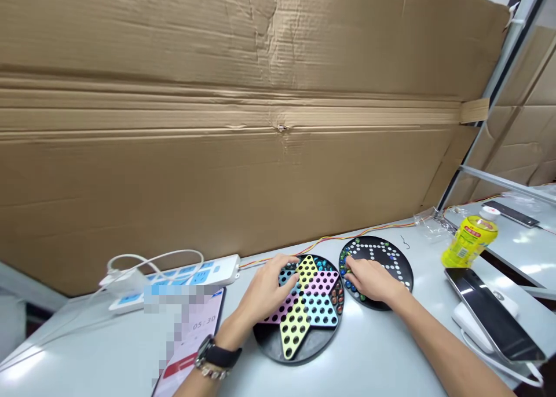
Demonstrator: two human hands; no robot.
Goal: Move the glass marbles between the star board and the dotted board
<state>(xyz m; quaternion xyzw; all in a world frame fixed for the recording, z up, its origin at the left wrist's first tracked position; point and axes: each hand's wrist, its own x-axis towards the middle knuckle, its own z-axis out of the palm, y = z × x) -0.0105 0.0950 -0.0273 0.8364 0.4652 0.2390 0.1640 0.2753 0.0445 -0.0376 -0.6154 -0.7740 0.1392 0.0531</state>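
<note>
A Chinese checkers board (295, 330) lies on the table, a black round tray with a star of yellow, pink and blue points full of holes. Blue-green marbles (320, 263) and reddish-brown marbles (337, 297) sit in its rim compartments. My left hand (270, 290) rests over the board's left side, thumb and index finger apart, with nothing visible between them. To the right is a second round black board (402, 263) with white dots and several coloured marbles. My right hand (369, 276) reaches its left edge, fingers bent together at the marbles; what the fingertips hold is hidden.
A tall cardboard sheet (243, 188) stands behind the table. Left are a white power strip (226, 269) with cables and a tablet (193, 333) showing 05:30. Right are a yellow drink bottle (469, 237), a black phone (495, 316) on a white device, and clear plastic packaging (434, 226).
</note>
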